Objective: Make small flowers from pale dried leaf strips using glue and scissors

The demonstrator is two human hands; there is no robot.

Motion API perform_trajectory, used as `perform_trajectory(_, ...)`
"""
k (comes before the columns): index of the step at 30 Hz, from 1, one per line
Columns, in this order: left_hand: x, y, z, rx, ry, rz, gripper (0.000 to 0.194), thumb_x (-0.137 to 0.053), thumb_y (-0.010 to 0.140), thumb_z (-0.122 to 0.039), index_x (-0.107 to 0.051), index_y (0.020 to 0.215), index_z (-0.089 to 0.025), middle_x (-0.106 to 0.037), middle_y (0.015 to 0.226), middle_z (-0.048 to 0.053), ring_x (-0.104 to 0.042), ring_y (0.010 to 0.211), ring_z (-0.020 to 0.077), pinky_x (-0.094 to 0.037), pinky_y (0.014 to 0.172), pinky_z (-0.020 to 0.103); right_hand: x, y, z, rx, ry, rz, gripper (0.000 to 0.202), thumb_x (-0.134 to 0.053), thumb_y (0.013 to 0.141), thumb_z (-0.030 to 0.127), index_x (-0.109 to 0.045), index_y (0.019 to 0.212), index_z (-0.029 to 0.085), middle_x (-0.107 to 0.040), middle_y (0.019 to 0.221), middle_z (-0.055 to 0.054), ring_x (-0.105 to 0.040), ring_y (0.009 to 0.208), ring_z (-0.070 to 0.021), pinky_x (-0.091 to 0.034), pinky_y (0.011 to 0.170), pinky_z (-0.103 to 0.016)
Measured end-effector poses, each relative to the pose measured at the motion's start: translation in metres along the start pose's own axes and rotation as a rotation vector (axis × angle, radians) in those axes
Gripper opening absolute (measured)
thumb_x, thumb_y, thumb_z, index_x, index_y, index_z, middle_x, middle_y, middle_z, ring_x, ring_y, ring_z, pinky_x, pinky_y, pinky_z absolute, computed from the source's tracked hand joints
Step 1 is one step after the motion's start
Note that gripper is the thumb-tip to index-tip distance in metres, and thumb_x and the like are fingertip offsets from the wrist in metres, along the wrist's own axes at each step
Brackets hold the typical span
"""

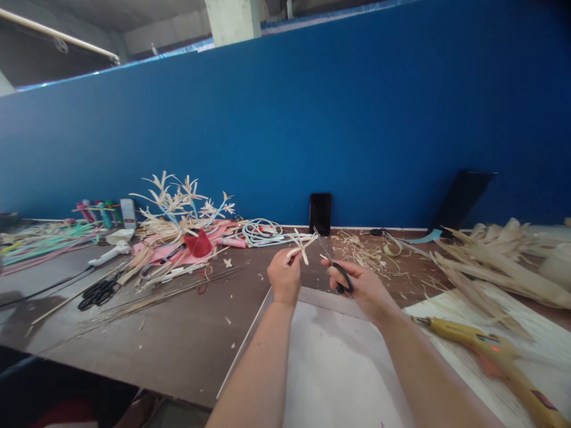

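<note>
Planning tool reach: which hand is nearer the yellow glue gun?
Right. The right hand, holding scissors, is left of the glue gun; the left hand, holding pale strips, is farther left.

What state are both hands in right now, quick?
Left hand: closed, holding a pale flower-like piece.
Right hand: closed on black-handled scissors.

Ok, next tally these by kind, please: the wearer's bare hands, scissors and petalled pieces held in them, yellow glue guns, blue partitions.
Bare hands, left hand and right hand: 2
Black-handled scissors in the right hand: 1
Cream petalled piece in the left: 1
Yellow glue gun: 1
Blue partition: 1
Total: 6
</note>
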State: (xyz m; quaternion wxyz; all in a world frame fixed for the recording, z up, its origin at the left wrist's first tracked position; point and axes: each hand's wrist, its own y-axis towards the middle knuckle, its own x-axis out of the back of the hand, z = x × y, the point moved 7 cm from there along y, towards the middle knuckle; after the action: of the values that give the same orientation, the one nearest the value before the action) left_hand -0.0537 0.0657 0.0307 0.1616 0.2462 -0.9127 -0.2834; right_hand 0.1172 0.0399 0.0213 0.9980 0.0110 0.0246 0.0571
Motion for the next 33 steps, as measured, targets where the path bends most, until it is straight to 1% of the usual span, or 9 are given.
perform_trajectory(8,-0.004,-0.001,0.0,-0.034,0.041,0.054,0.013,-0.055,0.077,-0.021,-0.069,0.079,-0.022,-0.066,0.082,0.001,-0.058,0.081,0.0137,-0.044,0.074,0.024,0.002,0.002,-0.004,0.009,0.012,-0.001,0.049,-0.065,0.067,0.047,-0.064,0.107,0.017,-0.054,0.062,-0.001,-0.043,0.057,-0.0115,-0.025,0.048,-0.024)
perform_trajectory(14,-0.007,-0.003,-0.001,-0.038,0.059,0.074,0.011,-0.057,0.076,-0.021,-0.068,0.078,-0.022,-0.065,0.077,0.0,-0.057,0.076,0.013,-0.043,0.072,0.024,-0.001,0.002,-0.002,0.01,0.017,-0.027,0.049,-0.065,0.068,0.047,-0.064,0.107,0.017,-0.053,0.062,-0.001,-0.042,0.058,-0.012,-0.025,0.048,-0.024)
perform_trajectory(19,-0.008,-0.003,-0.002,-0.038,0.057,0.089,0.012,-0.056,0.076,-0.02,-0.068,0.078,-0.022,-0.065,0.077,0.0,-0.057,0.076,0.0135,-0.043,0.071,0.024,-0.001,0.001,0.001,0.021,-0.016,-0.047,0.048,-0.064,0.068,0.047,-0.065,0.105,0.017,-0.052,0.06,0.0,-0.041,0.056,-0.0115,-0.025,0.047,-0.024)
perform_trajectory(25,-0.006,-0.002,0.001,-0.027,0.055,0.05,0.011,-0.057,0.075,-0.02,-0.068,0.077,-0.022,-0.065,0.079,0.0,-0.057,0.077,0.0133,-0.043,0.071,0.024,0.003,0.003,-0.004,0.034,-0.023,-0.047,0.047,-0.065,0.067,0.047,-0.065,0.104,0.019,-0.052,0.06,0.0,-0.042,0.056,-0.0111,-0.027,0.048,-0.024)
perform_trajectory(29,-0.006,-0.001,0.002,-0.01,0.049,0.043,0.012,-0.056,0.076,-0.022,-0.068,0.077,-0.022,-0.065,0.08,0.0,-0.057,0.076,0.013,-0.043,0.07,0.023,0.008,0.006,-0.008,0.032,0.018,-0.088,0.046,-0.065,0.068,0.048,-0.065,0.103,0.019,-0.053,0.06,0.0,-0.04,0.054,-0.0105,-0.026,0.047,-0.024)
perform_trajectory(33,-0.004,0.0,0.001,0.022,-0.016,0.034,0.013,-0.055,0.076,-0.025,-0.068,0.079,-0.022,-0.064,0.079,0.001,-0.057,0.072,0.0122,-0.043,0.067,0.022,0.014,0.007,-0.005,0.032,0.078,-0.116,0.048,-0.066,0.067,0.048,-0.065,0.104,0.018,-0.054,0.062,-0.001,-0.04,0.053,-0.0104,-0.025,0.046,-0.024)
